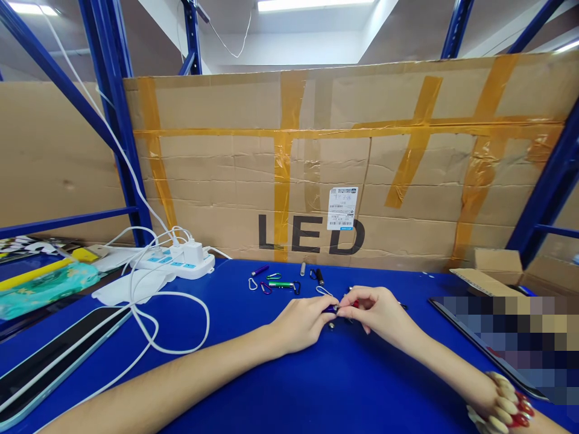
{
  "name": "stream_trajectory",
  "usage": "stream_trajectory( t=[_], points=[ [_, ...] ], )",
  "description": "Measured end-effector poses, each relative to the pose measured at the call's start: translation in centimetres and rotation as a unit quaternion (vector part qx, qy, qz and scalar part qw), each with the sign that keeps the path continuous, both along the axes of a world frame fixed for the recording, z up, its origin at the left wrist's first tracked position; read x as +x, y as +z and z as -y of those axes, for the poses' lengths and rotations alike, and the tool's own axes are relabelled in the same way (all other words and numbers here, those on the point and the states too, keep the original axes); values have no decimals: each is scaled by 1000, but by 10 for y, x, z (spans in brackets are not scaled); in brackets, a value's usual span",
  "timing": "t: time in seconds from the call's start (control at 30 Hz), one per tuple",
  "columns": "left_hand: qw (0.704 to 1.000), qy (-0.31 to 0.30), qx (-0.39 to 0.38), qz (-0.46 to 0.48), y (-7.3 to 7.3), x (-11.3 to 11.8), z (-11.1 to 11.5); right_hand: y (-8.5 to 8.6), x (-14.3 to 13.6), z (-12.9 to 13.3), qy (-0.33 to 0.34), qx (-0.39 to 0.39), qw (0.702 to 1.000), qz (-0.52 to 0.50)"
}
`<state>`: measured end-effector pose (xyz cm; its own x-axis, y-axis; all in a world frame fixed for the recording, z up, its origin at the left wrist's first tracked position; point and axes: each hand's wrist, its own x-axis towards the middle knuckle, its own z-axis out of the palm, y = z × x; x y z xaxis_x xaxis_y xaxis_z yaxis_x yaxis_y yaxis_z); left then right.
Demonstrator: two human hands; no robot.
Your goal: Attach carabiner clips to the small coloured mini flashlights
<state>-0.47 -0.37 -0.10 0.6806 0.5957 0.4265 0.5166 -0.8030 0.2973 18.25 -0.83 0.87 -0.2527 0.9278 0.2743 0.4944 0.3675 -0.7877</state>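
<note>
My left hand (304, 322) pinches a small dark blue cylinder (332, 309) near the middle of the blue table. Against its right end are the fingertips of my right hand (371, 306), closed on something too small to make out. A red item shows partly behind the right fingers. Just beyond my hands lie a green cylinder (281, 285), a purple cylinder (260, 270), a silver cylinder (303, 268) and a black cylinder (319, 276). Several small carabiners are around them, including a green one (274, 276) and a silver one (252, 284).
A white power strip (194, 265) with looping white cables stands at the left, above a tablet-like device (58, 355). An open cardboard box (497, 265) and a dark flat device (479, 340) are on the right. A large cardboard panel (226, 181) closes off the back.
</note>
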Motion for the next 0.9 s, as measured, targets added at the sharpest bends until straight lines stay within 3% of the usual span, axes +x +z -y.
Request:
stream_trajectory(
  t=[0.9],
  points=[
    [1000,-9,-6,17,-2,1,1,-5,1,-4,0,-1,1000,20]
  ],
)
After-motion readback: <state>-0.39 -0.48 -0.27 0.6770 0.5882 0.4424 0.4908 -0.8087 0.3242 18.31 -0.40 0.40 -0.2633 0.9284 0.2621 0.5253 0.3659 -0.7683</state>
